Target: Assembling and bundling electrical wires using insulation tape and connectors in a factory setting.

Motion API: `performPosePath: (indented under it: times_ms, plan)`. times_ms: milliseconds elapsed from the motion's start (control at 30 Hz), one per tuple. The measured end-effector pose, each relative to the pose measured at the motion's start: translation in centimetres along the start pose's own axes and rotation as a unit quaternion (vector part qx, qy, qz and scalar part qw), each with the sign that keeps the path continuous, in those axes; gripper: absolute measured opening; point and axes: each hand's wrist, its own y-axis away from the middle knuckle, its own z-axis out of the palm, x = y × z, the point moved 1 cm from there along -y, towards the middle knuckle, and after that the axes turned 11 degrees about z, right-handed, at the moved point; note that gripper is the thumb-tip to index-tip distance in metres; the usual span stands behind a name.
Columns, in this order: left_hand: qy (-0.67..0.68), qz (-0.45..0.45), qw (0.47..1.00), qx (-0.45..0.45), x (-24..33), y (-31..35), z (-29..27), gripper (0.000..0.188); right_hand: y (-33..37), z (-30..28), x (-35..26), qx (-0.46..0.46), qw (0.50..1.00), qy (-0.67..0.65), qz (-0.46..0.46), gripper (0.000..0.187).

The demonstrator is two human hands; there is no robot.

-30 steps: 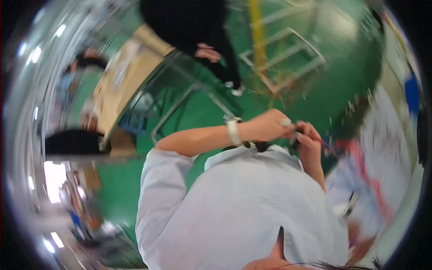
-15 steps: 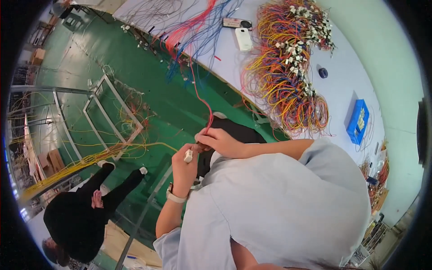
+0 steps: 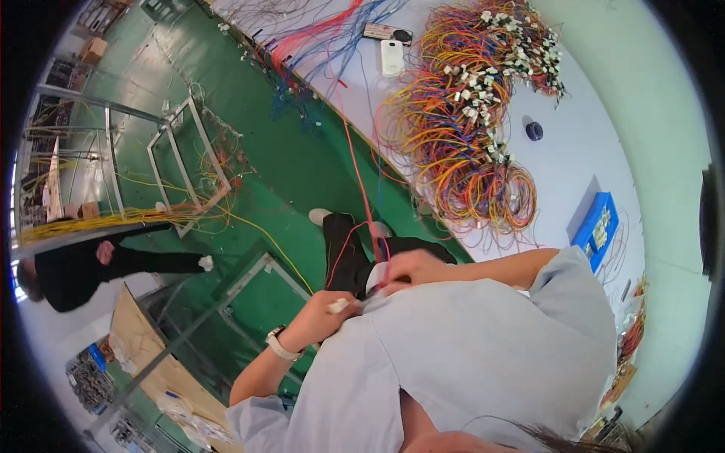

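Both hands had drawn lower in my view and a little apart since the frame half a second earlier, and the co-worker in black (image 3: pixel 69 273) had shifted to the far left edge. From there I read across: yellow wires (image 3: pixel 121 219) ran over a rail by the co-worker, near a pale metal frame (image 3: pixel 155 162) on the green floor (image 3: pixel 260 196). At lower left I saw a wood-coloured table (image 3: pixel 147 359).

Near lower centre, the left hand (image 3: pixel 326 317), its wrist banded by a white-strapped watch (image 3: pixel 281 345), had curled fingers and a small white piece (image 3: pixel 339 306) at them; blur kept me from telling whether that grip pinched anything. Red wires (image 3: pixel 358 174) came down from the upper-centre edge of the white tabletop (image 3: pixel 578 162) to the right hand (image 3: pixel 415 268), just right of the left one, before the pale shirt (image 3: pixel 491 347). I could not tell whether the right grip was pressed together on them.

Further right, on the tabletop, I had a white device (image 3: pixel 392 58), a big heap of coloured wires with white connectors (image 3: pixel 479 151), a dark roll (image 3: pixel 534 130) and a blue bin (image 3: pixel 598 230).
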Motion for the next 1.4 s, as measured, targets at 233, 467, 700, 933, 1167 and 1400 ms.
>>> performPosePath:
  times_ms: [233,467,700,933,1167,1400]
  plan:
    - [0.001,-0.058,0.912,0.406,-2.5,6.0,-2.5,0.023,-5.5,-14.2,6.8,0.355,0.926,0.132,-0.017,0.022]
    - [0.142,-0.012,0.851,0.506,0.6,5.5,-2.4,0.027,-25.6,-21.6,9.0,0.329,0.775,0.535,0.07,0.038]
    - [0.177,-0.01,0.847,0.501,0.6,6.4,-3.2,0.024,-24.5,-4.3,-5.7,0.151,0.862,0.305,-0.376,0.034]
    - [0.084,-0.002,0.862,0.5,1.4,11.8,-4.9,0.024,-22.7,6.3,-11.0,-0.166,0.927,0.187,-0.28,0.014]
    - [0.331,0.274,0.573,0.698,-2.1,16.3,-8.4,0.032,-22.5,18.1,-11.2,-0.222,0.956,-0.141,-0.129,0.032]
    - [0.331,0.496,0.503,0.626,-4.3,16.3,-13.5,0.072,-24.9,24.0,-15.6,-0.2,0.933,-0.297,-0.03,0.033]
